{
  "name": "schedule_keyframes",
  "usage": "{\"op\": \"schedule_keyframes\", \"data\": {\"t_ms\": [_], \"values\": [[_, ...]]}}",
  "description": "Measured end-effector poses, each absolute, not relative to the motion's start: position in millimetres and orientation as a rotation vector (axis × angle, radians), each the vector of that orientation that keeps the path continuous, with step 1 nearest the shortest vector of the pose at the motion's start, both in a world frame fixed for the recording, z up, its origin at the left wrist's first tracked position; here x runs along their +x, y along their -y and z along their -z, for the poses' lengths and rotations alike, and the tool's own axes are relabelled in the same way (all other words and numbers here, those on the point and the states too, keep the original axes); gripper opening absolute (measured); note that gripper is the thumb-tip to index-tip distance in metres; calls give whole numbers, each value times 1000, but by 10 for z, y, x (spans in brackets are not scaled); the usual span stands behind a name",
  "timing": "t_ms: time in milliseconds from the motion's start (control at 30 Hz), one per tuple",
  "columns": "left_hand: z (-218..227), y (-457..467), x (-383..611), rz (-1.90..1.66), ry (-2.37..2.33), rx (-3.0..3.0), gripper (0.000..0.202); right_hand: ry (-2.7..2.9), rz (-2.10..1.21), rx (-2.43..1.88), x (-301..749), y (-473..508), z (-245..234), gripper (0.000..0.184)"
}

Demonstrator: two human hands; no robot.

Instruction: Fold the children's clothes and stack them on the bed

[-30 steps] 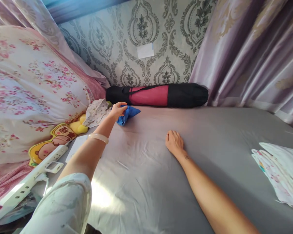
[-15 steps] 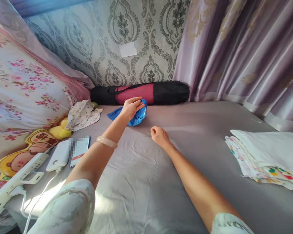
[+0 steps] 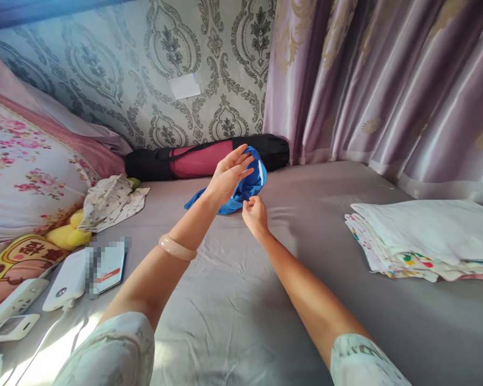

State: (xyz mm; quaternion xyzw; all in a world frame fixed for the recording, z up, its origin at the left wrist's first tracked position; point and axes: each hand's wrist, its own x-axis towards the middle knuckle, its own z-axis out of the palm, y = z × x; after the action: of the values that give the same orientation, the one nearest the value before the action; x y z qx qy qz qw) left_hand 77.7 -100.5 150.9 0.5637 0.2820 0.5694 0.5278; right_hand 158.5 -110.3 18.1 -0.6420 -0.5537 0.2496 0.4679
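Observation:
A small blue cloth garment (image 3: pixel 247 185) hangs lifted above the grey bedsheet (image 3: pixel 233 289), its lower end trailing down to the sheet. My left hand (image 3: pixel 227 174) holds its upper part, fingers stretched over the fabric. My right hand (image 3: pixel 255 213) is closed in a pinch at the garment's lower edge. A pale bangle (image 3: pixel 177 247) sits on my left wrist.
A stack of folded white and patterned cloths (image 3: pixel 422 238) lies at the right. A black and red roll bag (image 3: pixel 205 158) rests against the wall. At the left are a crumpled patterned cloth (image 3: pixel 112 201), a yellow plush toy (image 3: pixel 66 233), a power bank (image 3: pixel 66 279), a phone (image 3: pixel 108 265) and a floral quilt (image 3: pixel 20 166).
My left hand has lifted the blue garment off the sheet and drawn it nearer. My right hand has left the sheet and pinched the garment's lower edge. The view has turned right.

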Motion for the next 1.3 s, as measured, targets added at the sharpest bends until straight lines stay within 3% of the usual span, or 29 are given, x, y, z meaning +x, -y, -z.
{"op": "schedule_keyframes", "data": {"t_ms": [233, 400, 833, 1133, 1300], "values": [[-1607, 1161, 787, -1384, -609, 1470, 53, 1153, -377, -1568, 1812, 995, -243, 19], [-1683, 1269, 711, -1429, -643, 1506, 50, 1226, -446, -1440, 1897, 965, -293, 17], [-1480, 1057, 0, -1786, -1099, 1548, 34, 1268, -353, -1387, 2166, 977, -624, 17], [-1086, 1022, -270, -1618, -1367, 1452, 27, 1385, -291, -1292, 2410, 1170, -1065, 18], [-1008, 1090, -341, -1432, -1440, 1578, 30, 1478, -436, -1210, 2556, 1274, -1214, 17]]}}
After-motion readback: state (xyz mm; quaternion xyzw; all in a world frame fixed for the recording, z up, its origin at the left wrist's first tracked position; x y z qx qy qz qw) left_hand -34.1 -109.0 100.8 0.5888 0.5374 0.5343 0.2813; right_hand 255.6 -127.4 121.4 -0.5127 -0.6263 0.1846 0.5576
